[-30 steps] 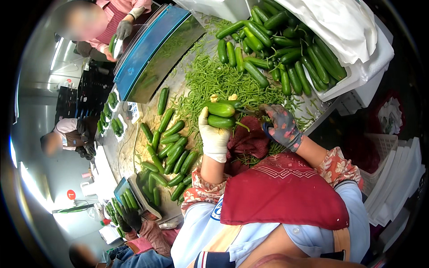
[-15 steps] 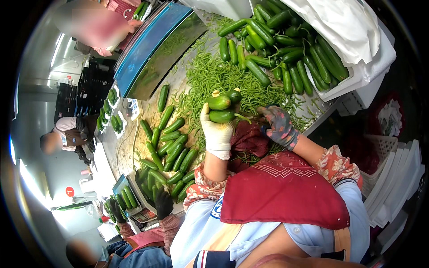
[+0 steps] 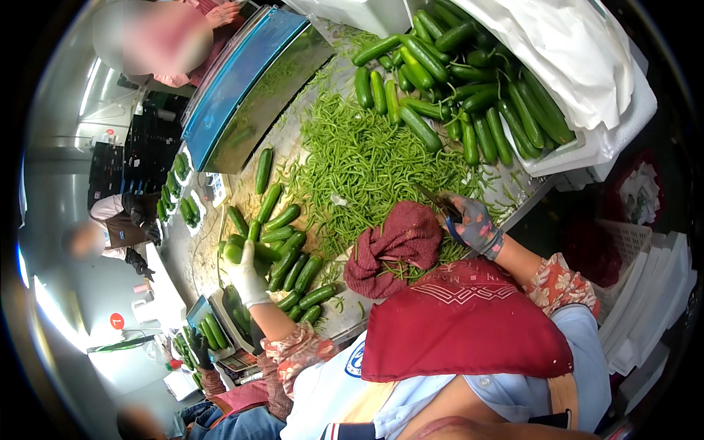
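My left hand (image 3: 247, 279), in a white glove, has its fingers round pale-ended cucumbers (image 3: 233, 252) at the left side of the table. They rest against a group of cucumbers (image 3: 284, 236) laid side by side; the palm side is hidden. My right hand (image 3: 475, 226), in a grey and pink patterned glove, grips dark-bladed scissors (image 3: 453, 230) with blue handles, blades pointing up and left. Between my hands lies a crumpled dark red cloth (image 3: 392, 253). Green beans (image 3: 359, 154) spread over the middle of the table beyond it.
A white foam box (image 3: 623, 125) at the far right spills cucumbers (image 3: 477, 81) onto the table. A blue-edged metal panel (image 3: 246, 88) stands at the far left. One co-worker's dark-gloved hand (image 3: 198, 348) is beside a tray at the near left; other people stand further off.
My left hand has moved left and nearer with the cucumbers, from above the beans to the group on the table. My right hand has shifted slightly, and the scissors' blades now show.
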### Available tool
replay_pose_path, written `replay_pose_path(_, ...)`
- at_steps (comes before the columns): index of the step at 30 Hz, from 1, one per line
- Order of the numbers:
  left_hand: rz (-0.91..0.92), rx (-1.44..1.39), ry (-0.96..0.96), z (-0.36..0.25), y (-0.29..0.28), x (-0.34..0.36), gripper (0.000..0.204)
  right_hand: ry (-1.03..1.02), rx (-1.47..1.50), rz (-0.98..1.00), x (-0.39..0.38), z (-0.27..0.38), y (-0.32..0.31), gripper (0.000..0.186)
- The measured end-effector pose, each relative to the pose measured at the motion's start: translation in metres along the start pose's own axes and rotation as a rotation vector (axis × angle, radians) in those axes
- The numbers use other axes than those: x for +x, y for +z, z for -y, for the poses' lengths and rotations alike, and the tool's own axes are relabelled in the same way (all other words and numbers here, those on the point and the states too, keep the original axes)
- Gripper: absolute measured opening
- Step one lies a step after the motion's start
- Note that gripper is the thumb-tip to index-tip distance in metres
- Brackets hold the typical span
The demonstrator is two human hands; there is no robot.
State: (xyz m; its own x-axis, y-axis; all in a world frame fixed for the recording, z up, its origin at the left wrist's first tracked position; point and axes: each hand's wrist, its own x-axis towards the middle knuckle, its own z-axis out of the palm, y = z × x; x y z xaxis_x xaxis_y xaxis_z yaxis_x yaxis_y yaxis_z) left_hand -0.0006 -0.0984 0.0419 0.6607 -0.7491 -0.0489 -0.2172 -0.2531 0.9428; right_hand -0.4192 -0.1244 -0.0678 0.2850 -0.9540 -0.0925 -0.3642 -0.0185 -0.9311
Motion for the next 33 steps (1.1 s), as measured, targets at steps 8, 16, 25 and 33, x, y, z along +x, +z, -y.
replay_pose_path(8,0.464,0.467,0.654,-0.025,0.171,0.050,0.052,0.021,-0.093,0.019,0.003,0.009,-0.004,0.035)
replay_pose_path(16,0.619,0.907,0.548,-0.011,0.385,0.123,0.073,0.021,-0.048,0.051,-0.002,-0.010,0.006,0.044)
replay_pose_path(25,0.935,1.220,0.531,-0.043,0.383,0.134,0.111,-0.012,0.015,0.022,-0.004,-0.016,0.008,0.050)
replay_pose_path(33,0.706,0.502,0.625,-0.027,0.364,0.105,0.101,-0.027,0.387,-0.025,-0.006,-0.025,0.010,0.048)
